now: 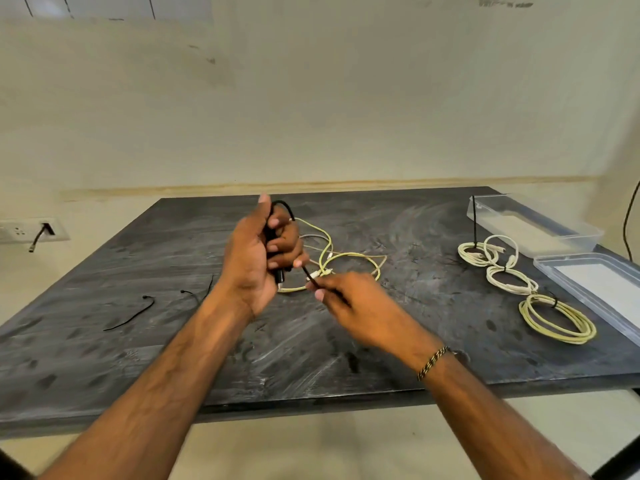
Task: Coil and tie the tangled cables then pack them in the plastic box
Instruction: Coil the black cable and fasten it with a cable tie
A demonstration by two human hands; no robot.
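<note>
Both of your hands are engaged at frame centre: your left hand (258, 252) grips a bunched black cable (285, 211), while your right hand (349, 306) pinches its loose end. Tangled yellow and white cables (346, 259) lie on the dark table (138, 358) behind them. Three tied coils (512, 282) sit right of centre, beside the open plastic box (540, 225).

Plain room, perhaps a home: bare cream wall (311, 98), wall socket (31, 230), dark worktable (138, 358)
</note>
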